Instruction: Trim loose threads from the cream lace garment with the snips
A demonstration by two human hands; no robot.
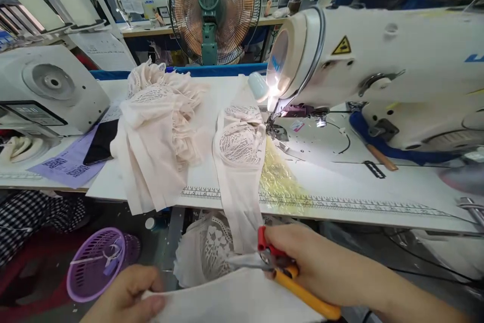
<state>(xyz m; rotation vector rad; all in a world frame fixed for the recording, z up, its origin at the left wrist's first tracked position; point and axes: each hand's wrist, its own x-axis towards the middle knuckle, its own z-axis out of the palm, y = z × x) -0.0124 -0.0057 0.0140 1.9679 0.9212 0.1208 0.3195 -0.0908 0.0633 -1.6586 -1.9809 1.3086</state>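
My right hand (291, 257) grips scissors (251, 261) with red and orange handles, their metal blades pointing left. Between thumb and fingers, my left hand (130, 295) pinches the edge of a pale fabric piece (219, 295) that stretches right, below the blades. The blades lie over the lower end of a cream bra (240, 146) with a lace cup, which hangs over the table's front edge from beside the sewing machine needle. Another lace cup (215, 242) hangs lower, just behind the blades. Whether the blades touch any cloth I cannot tell.
A lit sewing machine (363, 56) stands on the right of the white table (351, 187). Cream lace garments (155, 131) are heaped left of the bra. A black phone (101, 141) lies on purple paper. Below left is a purple basket (96, 237); behind stands a fan (212, 5).
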